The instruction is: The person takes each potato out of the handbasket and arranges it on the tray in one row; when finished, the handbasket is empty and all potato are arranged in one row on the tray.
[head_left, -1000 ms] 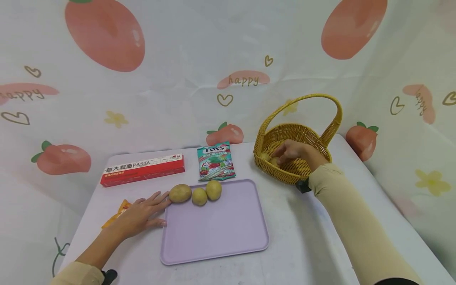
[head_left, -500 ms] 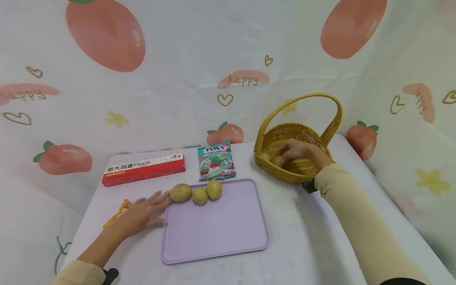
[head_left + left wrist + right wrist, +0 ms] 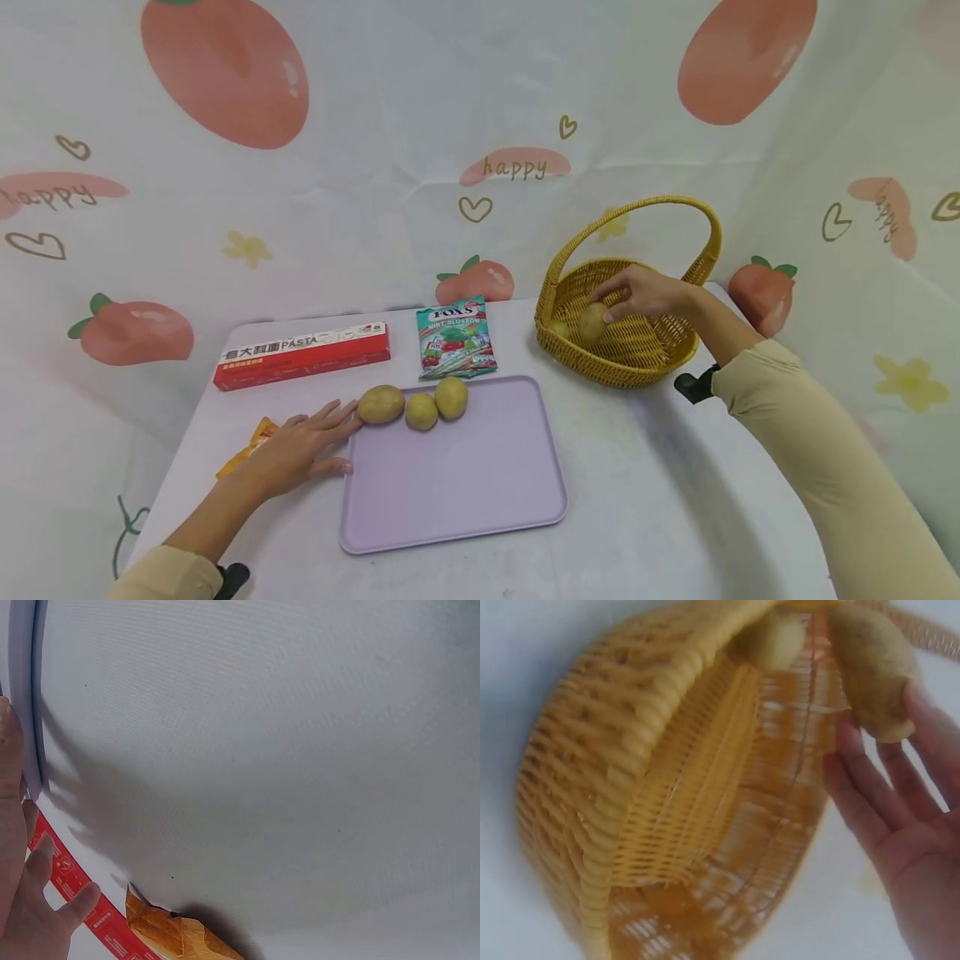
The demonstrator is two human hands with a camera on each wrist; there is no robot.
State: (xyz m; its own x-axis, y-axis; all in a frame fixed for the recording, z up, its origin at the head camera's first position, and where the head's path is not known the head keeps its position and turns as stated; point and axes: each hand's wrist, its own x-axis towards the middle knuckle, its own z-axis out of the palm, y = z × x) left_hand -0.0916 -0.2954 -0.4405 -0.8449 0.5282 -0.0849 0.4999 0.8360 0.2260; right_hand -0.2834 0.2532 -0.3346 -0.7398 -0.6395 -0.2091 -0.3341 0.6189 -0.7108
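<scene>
My right hand [image 3: 651, 293] pinches a potato [image 3: 592, 323] between thumb and fingers, inside the opening of the yellow wicker basket [image 3: 626, 377]. In the right wrist view the held potato [image 3: 874, 671] looks longish, and a second potato [image 3: 774, 639] lies in the basket beyond it. My left hand [image 3: 307, 450] lies flat with spread, fairly straight fingers at the left edge of the lilac tray [image 3: 457, 483]. Its fingertips reach the largest potato [image 3: 380, 404]; two smaller ones, a round potato [image 3: 422, 412] and an oval potato [image 3: 451, 398], sit beside it along the tray's far edge.
Behind the tray stand a red-and-white pasta box [image 3: 303, 358] and a green candy bag [image 3: 456, 340]. An orange packet [image 3: 247, 450] lies partly hidden under the left forearm. The basket's tall handle [image 3: 637, 204] arches over its opening. A printed cloth hangs behind the table.
My right hand has drawn up and slightly right in the basket, lifting a potato from beside the other one. The left hand and the tray's potatoes have stayed put.
</scene>
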